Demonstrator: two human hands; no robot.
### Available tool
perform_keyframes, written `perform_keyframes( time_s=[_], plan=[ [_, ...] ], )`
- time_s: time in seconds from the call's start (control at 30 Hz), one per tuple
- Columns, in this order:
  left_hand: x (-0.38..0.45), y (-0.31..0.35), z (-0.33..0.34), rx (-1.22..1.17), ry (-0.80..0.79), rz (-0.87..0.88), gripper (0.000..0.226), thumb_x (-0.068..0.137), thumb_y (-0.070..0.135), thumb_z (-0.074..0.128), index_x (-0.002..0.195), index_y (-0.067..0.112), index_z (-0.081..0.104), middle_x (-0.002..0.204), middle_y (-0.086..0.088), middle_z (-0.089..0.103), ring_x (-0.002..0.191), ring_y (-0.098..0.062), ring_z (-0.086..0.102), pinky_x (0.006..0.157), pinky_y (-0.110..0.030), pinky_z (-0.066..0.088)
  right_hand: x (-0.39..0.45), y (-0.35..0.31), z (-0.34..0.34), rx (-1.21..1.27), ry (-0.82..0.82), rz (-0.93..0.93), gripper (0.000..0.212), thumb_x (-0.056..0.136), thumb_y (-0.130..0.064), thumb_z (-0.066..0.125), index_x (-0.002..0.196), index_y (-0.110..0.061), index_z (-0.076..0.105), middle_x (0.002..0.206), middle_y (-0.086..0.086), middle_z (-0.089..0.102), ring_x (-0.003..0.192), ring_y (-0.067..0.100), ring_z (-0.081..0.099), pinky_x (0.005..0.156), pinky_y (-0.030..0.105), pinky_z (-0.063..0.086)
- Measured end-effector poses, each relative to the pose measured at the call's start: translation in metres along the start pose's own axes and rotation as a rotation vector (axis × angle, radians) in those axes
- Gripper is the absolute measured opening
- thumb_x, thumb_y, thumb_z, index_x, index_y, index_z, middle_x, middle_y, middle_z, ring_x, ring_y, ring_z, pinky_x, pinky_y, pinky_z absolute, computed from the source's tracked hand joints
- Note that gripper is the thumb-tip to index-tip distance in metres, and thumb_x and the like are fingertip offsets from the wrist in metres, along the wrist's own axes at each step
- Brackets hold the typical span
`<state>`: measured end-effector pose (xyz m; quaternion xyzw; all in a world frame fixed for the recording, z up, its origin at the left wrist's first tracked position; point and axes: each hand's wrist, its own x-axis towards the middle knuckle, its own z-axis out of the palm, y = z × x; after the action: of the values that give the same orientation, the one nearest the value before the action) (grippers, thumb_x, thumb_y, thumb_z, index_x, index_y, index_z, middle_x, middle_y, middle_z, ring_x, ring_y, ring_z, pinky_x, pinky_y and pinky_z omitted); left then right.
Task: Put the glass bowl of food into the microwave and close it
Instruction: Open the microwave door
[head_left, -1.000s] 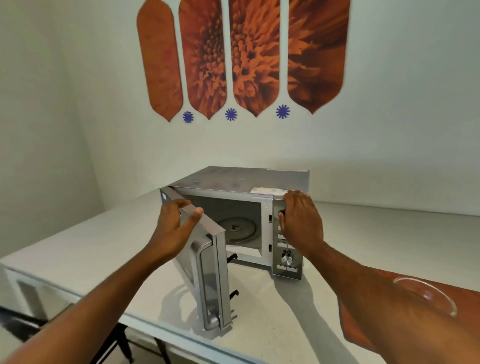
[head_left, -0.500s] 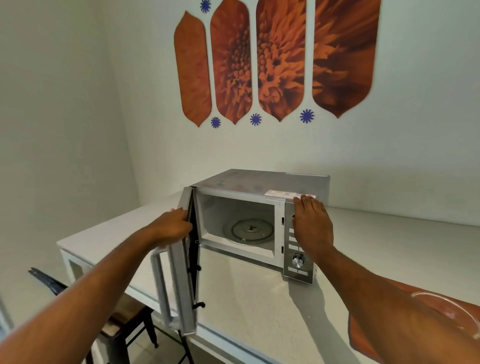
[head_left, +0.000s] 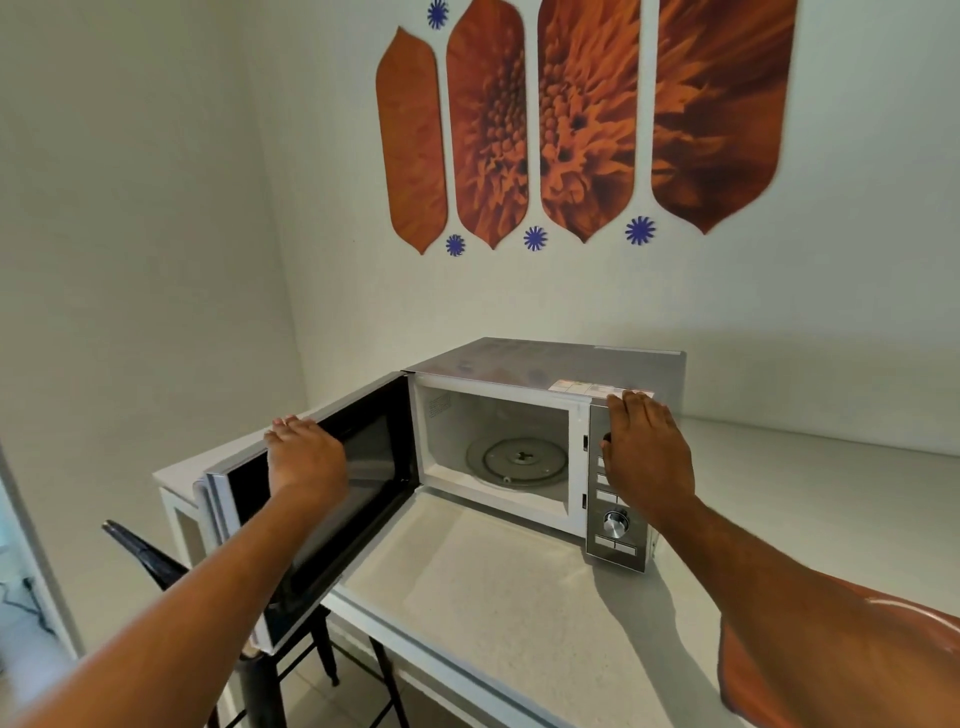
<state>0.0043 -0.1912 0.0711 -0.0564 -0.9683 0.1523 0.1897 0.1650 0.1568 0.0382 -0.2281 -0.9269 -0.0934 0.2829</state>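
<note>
L hand (head_left: 306, 457) lying flat on open door (head_left: 358, 457), fingers together; R hand (head_left: 649, 457) pressing flat on microwave (head_left: 545, 364) panel. Bowl not showing, out of view. Risk: door overhanging worktop (head_left: 493, 597) edge, leaning on it tipping unit.

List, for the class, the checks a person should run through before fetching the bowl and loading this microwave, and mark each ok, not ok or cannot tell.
1. Microwave door swung wide open: ok.
2. Turntable seated flat and bare, with nothing in the cavity: ok.
3. Right hand steadying the control panel so the microwave does not slide: ok.
4. Left hand free to let go: ok, it rests flat on the door's top edge with no closed grip.
5. Glass bowl in sight and reachable: cannot tell, only an orange mat shows at the lower right.
6. Tabletop in front of the opening unobstructed: ok.
</note>
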Motion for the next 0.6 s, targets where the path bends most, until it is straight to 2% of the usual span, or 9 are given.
perform_keyframes(
  time_s=[0.2,0.43,0.53,0.6],
  plan=[
    [0.022,-0.017,0.028,-0.008,0.022,-0.046,0.067,0.096,0.022,0.033,0.150,-0.011,0.012,0.157,-0.033,0.017,0.147,-0.044,0.020,0.120,-0.050,0.022,0.000,-0.002,0.003,-0.004,0.034,0.011,0.067,0.099,-0.043,0.052,0.153,-0.007,0.035,0.157,0.018,0.041,0.147,0.037,0.036,0.123,0.049,0.025],
    [0.043,-0.049,0.052,-0.049,0.064,0.001,0.073,0.091,0.022,0.033,0.152,-0.008,0.008,0.160,-0.029,0.011,0.150,-0.041,0.011,0.122,-0.047,0.017,0.002,-0.005,0.010,-0.042,0.060,0.038,0.071,0.094,-0.046,0.058,0.150,-0.005,0.041,0.152,0.021,0.047,0.142,0.039,0.042,0.121,0.051,0.030],
    [0.044,-0.052,0.058,-0.057,0.111,0.029,0.075,0.089,0.023,0.034,0.152,-0.007,0.009,0.161,-0.027,0.011,0.150,-0.040,0.010,0.122,-0.047,0.015,0.003,-0.007,0.014,-0.038,0.079,0.053,0.072,0.094,-0.048,0.057,0.149,-0.005,0.041,0.150,0.022,0.048,0.141,0.040,0.042,0.121,0.052,0.030],
    [0.043,-0.054,0.066,-0.063,0.142,0.044,0.077,0.089,0.024,0.034,0.153,-0.006,0.004,0.162,-0.028,0.004,0.151,-0.040,0.003,0.122,-0.048,0.009,0.004,-0.009,0.016,-0.046,0.083,0.059,0.073,0.094,-0.050,0.055,0.149,-0.005,0.039,0.151,0.021,0.047,0.142,0.040,0.041,0.121,0.053,0.030]
  ],
)
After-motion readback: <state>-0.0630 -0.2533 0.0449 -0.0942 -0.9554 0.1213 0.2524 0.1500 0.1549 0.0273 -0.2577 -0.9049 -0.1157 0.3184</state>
